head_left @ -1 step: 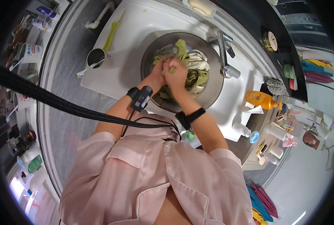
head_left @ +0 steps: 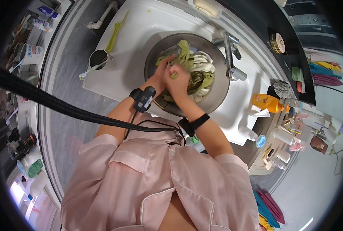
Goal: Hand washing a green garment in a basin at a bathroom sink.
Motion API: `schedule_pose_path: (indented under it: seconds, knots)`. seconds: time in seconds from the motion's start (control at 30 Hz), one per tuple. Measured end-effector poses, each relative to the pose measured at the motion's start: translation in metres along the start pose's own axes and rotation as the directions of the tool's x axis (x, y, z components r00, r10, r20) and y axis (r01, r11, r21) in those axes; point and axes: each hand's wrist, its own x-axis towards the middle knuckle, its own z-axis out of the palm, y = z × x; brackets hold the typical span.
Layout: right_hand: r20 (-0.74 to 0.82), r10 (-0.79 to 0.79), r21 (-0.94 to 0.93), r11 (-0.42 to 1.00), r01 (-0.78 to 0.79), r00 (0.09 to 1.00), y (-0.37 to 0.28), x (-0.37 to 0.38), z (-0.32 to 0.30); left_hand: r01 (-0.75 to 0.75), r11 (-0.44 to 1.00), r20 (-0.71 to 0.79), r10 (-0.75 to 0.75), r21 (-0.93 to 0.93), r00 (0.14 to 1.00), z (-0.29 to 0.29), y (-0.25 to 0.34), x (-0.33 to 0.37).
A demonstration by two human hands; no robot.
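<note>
A round metal basin [head_left: 220, 90] sits in the white sink [head_left: 135, 29]. In it lies a bunched, wet-looking green and white cloth [head_left: 203, 77]. My left hand [head_left: 162, 75] is closed around part of the cloth at the basin's left side. Pressed against it, my right hand [head_left: 179, 79] makes a fist, with a bit of green cloth showing between its fingers. A green fold stands up just beyond both hands. The left fingers are partly hidden behind the right hand.
A chrome faucet [head_left: 233, 63] reaches toward the basin from the right. On the left rim stands a cup [head_left: 99, 60] with a toothbrush, beside a green-handled brush [head_left: 114, 38]. An orange bottle [head_left: 264, 101] and a white bottle [head_left: 247, 133] are at the right. A black cable [head_left: 75, 111] crosses the left.
My right fist has shifted slightly left and down against the left hand. More of the raised green fold now shows beyond the hands.
</note>
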Motion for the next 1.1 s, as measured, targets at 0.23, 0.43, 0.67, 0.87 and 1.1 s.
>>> schedule_pose_path:
  seconds: [0.23, 0.43, 0.67, 0.87, 1.1]
  knots:
    - [-0.094, 0.224, -0.235, 0.942, -0.24, 0.97, 0.057, 0.035, -0.012, 0.102, 0.995, -0.136, -0.101, 0.002, 0.985, -0.014, -0.023, 0.038]
    - [-0.091, 0.144, -0.229, 0.96, -0.162, 0.985, 0.021, 0.027, -0.003, -0.017, 0.993, -0.067, 0.025, 0.116, 0.997, -0.063, -0.021, 0.065]
    - [0.011, 0.099, -0.041, 0.994, -0.098, 0.995, 0.004, 0.015, 0.0, 0.148, 0.976, 0.337, -0.086, -0.16, 0.937, -0.039, -0.019, 0.05]
    - [-0.203, 0.307, -0.143, 0.93, -0.338, 0.93, 0.064, 0.041, -0.015, 0.141, 0.988, -0.153, -0.131, 0.06, 0.98, -0.008, -0.028, 0.038]
    - [-0.002, 0.162, 0.06, 0.985, -0.162, 0.987, -0.026, -0.007, -0.001, -0.486, 0.873, 0.624, 0.36, 0.036, 0.693, -0.068, -0.044, 0.033]
